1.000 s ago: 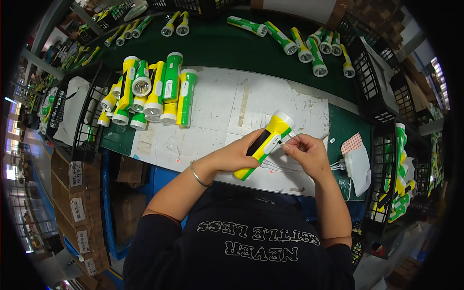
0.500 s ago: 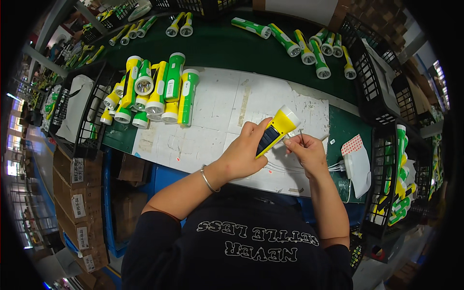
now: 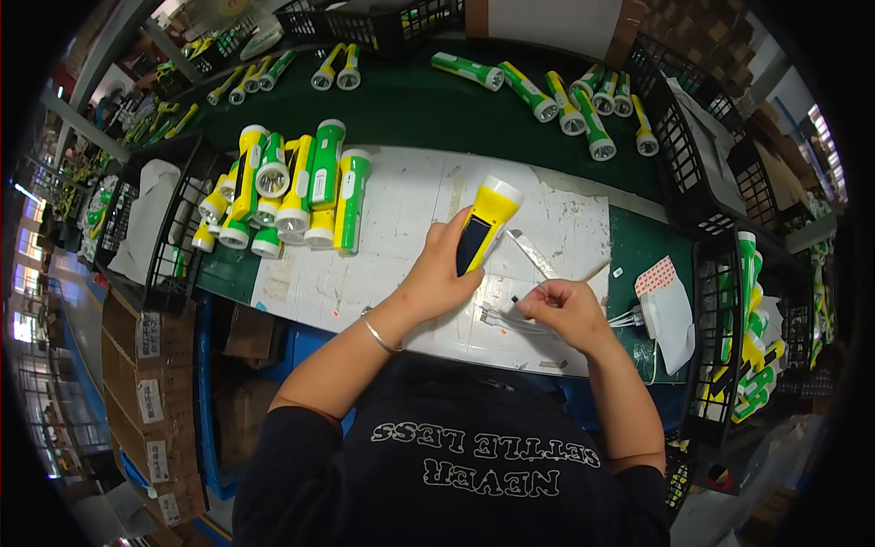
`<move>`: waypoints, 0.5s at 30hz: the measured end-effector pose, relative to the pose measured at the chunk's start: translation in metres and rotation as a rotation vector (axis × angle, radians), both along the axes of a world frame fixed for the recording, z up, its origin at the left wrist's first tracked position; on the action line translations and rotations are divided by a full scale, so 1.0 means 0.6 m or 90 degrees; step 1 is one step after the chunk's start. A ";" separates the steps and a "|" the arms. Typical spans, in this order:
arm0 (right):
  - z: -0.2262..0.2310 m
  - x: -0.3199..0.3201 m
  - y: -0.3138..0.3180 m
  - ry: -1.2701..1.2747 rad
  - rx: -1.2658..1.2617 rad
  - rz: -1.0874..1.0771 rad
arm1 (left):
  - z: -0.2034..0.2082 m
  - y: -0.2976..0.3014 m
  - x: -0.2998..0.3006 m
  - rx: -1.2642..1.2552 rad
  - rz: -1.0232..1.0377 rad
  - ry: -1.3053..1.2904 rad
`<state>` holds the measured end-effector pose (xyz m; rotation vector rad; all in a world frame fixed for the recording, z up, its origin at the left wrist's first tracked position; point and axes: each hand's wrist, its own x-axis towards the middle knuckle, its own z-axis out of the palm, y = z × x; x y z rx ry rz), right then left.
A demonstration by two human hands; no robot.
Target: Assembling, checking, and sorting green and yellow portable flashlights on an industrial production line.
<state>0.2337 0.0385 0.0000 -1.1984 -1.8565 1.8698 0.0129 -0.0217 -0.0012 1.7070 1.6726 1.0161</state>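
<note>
My left hand [image 3: 441, 273] is wrapped round a yellow flashlight [image 3: 493, 208] with a white head and a dark panel on its side. The flashlight is tilted, head pointing up and right, above the white board [image 3: 401, 228]. To its right, my right hand [image 3: 563, 310] pinches a small dark-tipped cable plug [image 3: 517, 299], apart from the flashlight. White cables [image 3: 497, 317] lie under and beside the right hand and run right toward a white adapter [image 3: 646, 316]. Between flashlight and right hand lies a pale flat strip [image 3: 531, 252].
Yellow and green flashlights [image 3: 292, 187] are stacked on the board's left. More flashlights [image 3: 570, 100] lie along the green surface [image 3: 401, 105] at the back. Black crates stand at the left [image 3: 178, 219] and right [image 3: 706, 337], the right one holding flashlights.
My left hand has moved the flashlight left and up. My right hand has drawn away from it, downward, with the plug, uncovering the pale strip.
</note>
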 end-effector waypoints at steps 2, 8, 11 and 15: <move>0.005 -0.009 -0.014 0.035 0.173 -0.029 | 0.004 0.013 -0.001 -0.147 -0.086 -0.398; 0.037 -0.003 -0.037 0.201 0.058 -0.121 | 0.060 0.003 0.056 -0.070 -0.151 -0.401; 0.057 0.115 0.022 0.249 0.435 -0.396 | 0.140 -0.026 0.035 0.398 -0.093 -0.256; 0.140 0.411 0.118 -0.316 0.592 -0.675 | 0.288 -0.105 0.044 1.106 0.022 -0.095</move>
